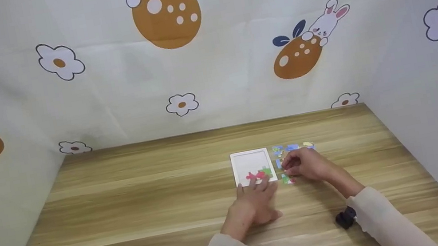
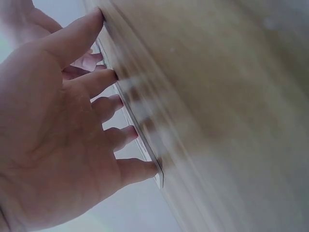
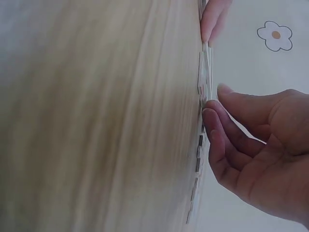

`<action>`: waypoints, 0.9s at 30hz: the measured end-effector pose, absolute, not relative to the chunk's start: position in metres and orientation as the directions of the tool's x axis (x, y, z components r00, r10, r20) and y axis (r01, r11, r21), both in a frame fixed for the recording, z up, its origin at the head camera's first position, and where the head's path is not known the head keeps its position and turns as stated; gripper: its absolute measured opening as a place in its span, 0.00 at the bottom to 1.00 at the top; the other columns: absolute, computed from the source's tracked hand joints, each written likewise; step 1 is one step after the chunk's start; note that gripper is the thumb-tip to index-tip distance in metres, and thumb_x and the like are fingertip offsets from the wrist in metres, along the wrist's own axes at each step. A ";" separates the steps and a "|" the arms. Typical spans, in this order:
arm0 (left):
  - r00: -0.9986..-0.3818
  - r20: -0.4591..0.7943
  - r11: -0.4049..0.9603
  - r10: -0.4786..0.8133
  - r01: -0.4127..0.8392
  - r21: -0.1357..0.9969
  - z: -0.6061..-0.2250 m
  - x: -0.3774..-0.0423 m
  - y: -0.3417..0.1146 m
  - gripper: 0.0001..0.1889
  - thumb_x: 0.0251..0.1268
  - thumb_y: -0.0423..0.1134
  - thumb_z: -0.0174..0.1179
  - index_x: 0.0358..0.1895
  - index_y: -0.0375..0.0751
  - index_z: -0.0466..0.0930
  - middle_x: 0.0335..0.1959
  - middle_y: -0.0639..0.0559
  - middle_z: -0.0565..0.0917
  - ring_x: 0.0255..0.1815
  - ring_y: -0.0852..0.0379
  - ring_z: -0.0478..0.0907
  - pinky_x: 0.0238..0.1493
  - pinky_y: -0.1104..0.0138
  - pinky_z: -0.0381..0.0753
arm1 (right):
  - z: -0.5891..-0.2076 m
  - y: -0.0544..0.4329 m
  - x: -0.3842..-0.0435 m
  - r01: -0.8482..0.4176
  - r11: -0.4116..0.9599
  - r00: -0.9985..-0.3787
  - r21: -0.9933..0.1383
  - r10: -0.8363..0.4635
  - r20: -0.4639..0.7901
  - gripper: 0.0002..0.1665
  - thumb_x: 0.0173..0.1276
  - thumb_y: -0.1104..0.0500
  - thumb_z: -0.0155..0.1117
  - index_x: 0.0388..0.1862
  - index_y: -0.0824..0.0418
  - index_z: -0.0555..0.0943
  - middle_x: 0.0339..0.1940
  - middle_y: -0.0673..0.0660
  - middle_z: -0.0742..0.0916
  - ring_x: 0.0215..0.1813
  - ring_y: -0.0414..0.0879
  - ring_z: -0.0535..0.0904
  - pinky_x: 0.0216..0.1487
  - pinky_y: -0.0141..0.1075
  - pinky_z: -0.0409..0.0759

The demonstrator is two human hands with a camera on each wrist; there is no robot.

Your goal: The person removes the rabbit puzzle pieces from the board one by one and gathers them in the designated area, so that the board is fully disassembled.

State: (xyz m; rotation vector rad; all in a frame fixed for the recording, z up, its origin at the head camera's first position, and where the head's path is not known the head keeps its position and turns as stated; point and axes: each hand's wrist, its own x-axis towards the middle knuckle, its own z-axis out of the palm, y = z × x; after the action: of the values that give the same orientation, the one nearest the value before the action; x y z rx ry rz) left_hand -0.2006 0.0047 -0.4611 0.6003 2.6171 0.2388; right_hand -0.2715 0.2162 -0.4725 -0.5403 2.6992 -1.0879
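Observation:
A white puzzle tray [image 1: 248,152] lies on the wooden table, with red and green puzzle pieces [image 1: 267,172] in its lower right part. My left hand [image 1: 255,203] rests its spread fingertips along the tray's near edge, over the red part. In the left wrist view, the fingers [image 2: 104,83] touch the thin tray edge and the thumb stands apart. Just right of the tray, my right hand [image 1: 308,164] bends its fingers down among loose pieces. In the right wrist view, thumb and fingertips [image 3: 215,112] sit close together at the row of pieces; I cannot tell whether they pinch one.
Several loose puzzle pieces, blue [image 1: 292,147], yellow [image 1: 308,144] and green [image 1: 286,179], lie along the tray's right side, partly behind the right hand. A patterned curtain [image 1: 119,91] walls off the table's back and sides. A black device [image 1: 346,218] hangs by the right sleeve.

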 end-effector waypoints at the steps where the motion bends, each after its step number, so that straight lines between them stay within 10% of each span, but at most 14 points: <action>1: -0.809 -0.379 0.891 0.449 0.374 0.257 -0.461 -0.200 0.005 0.41 0.69 0.60 0.57 0.81 0.58 0.52 0.84 0.57 0.49 0.85 0.49 0.41 0.81 0.42 0.46 | -0.472 0.216 -0.271 -0.271 0.675 -0.915 -0.686 -0.401 -0.034 0.07 0.61 0.69 0.71 0.39 0.66 0.86 0.37 0.59 0.89 0.41 0.44 0.84 0.43 0.29 0.81; 27: -0.792 -0.359 0.868 0.494 0.429 0.249 -0.452 -0.203 0.007 0.40 0.64 0.54 0.66 0.78 0.56 0.60 0.83 0.57 0.52 0.85 0.51 0.45 0.78 0.39 0.55 | -0.455 0.202 -0.272 -0.213 0.697 -0.934 -0.685 -0.351 -0.067 0.09 0.66 0.67 0.68 0.44 0.66 0.84 0.40 0.58 0.88 0.44 0.47 0.84 0.51 0.43 0.84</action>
State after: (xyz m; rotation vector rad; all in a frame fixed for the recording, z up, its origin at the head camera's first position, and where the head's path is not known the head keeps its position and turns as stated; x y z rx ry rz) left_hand -0.2032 0.0073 -0.4519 0.6800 2.6226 0.2146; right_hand -0.2722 0.2020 -0.4552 -0.4564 2.7128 -1.0592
